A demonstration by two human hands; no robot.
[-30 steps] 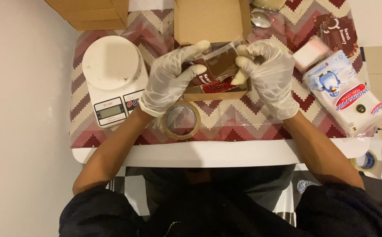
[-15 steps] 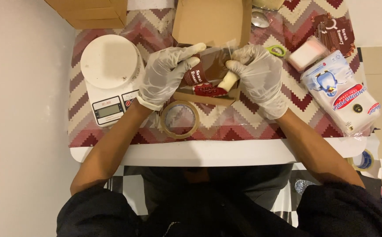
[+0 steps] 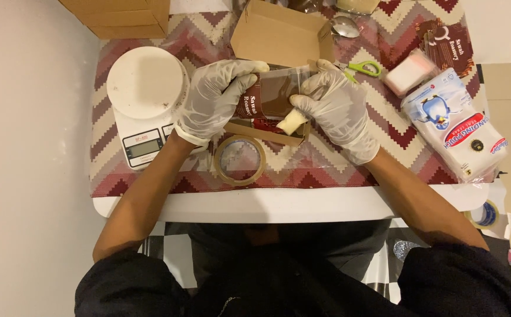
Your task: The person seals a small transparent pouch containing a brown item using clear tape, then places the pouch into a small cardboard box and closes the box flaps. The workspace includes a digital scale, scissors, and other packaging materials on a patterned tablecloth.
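Both my hands wear thin white gloves. My left hand (image 3: pixel 215 100) and my right hand (image 3: pixel 335 108) together grip a clear plastic pouch with brown contents and a brown label (image 3: pixel 273 94), held over a small open cardboard box (image 3: pixel 282 44) in the middle of the table. My right hand also pins a small cream-coloured piece (image 3: pixel 291 122) under its fingers. Something red (image 3: pixel 264 124) lies inside the box below the pouch. A roll of clear tape (image 3: pixel 241 160) lies on the cloth just in front of the box.
A white kitchen scale (image 3: pixel 145 97) stands left. A larger cardboard box (image 3: pixel 120 14) is at back left. Green-handled scissors (image 3: pixel 361 67), a metal spoon (image 3: pixel 345 26), brown packets (image 3: pixel 446 41), a small white pack (image 3: pixel 408 73) and a tissue pack (image 3: pixel 458 126) lie at right.
The camera view has shifted slightly. Both hands have lifted the pouch a little higher over the box and the pouch now faces more upward between them.
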